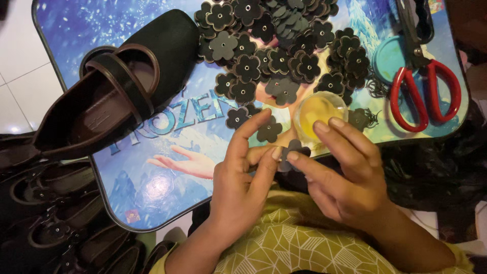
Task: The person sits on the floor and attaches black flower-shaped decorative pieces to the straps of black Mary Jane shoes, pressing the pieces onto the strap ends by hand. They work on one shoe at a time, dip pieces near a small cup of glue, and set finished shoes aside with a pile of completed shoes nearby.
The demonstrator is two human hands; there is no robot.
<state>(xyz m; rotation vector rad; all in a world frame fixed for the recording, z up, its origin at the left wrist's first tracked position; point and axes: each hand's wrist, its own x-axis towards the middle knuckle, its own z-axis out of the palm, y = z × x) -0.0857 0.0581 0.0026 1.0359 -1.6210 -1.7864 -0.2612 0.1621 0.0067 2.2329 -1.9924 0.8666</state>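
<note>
flower cutout (294, 150) (dark), pinched between both hands

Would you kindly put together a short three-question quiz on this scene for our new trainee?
1. True or false: the scissors have red handles.
2. What do both hands pinch between them? A) a shoe B) a dark flower-shaped piece C) a lid
3. What stands just beyond the right hand on the table?

Key:
1. True.
2. B: the left hand and right hand hold one flower piece.
3. A small clear cup of yellow stuff, near the pile of flower pieces; the dark shoe lies to the left.
</note>
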